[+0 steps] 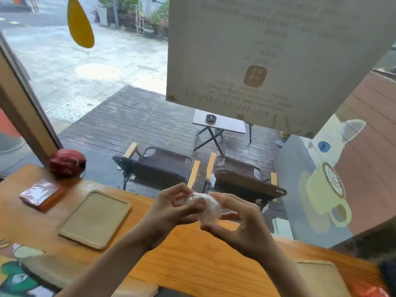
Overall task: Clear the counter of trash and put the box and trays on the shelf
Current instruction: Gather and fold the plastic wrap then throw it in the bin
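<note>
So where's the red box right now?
In the head view, the red box lies on the wooden counter at the far left, just below the red ball-shaped ornament and left of the tan tray, away from both hands.

Above the wooden worktop (192,264), the left hand (171,213) and right hand (242,228) pinch a crumpled clear plastic wrapper (206,207) between them. A beige tray (96,218) lies left, with a red box (41,197) beyond it and another tray (321,277) right.
</note>
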